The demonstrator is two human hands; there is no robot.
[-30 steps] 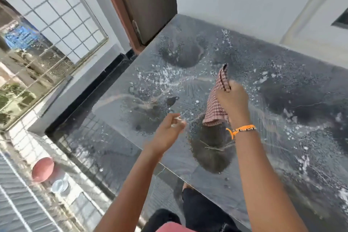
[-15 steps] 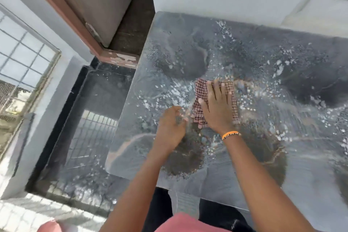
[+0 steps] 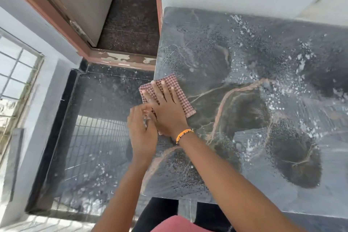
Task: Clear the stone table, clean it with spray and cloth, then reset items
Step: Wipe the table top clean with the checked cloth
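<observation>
Two hands are seen: the right hand (image 3: 165, 107) is pressed flat, fingers spread, on the red-checked woven cloth (image 3: 180, 98) at the grey stone table's (image 3: 244, 62) left edge; the left hand (image 3: 141, 130), loosely curled, empty, lies beside it; unwiped spray lies rightward.

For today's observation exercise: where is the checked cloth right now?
The checked cloth lies under the right hand at the stone table's left edge, overhanging slightly.

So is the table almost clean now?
Not yet. Nothing stands on the visible stone table, so clearing looks done, and white spray foam covers it. Wiping is in hand: the right hand presses the checked cloth flat at the table's left edge, the left hand beside it. Foam across the right side is left to wipe, then putting the items back.
</observation>
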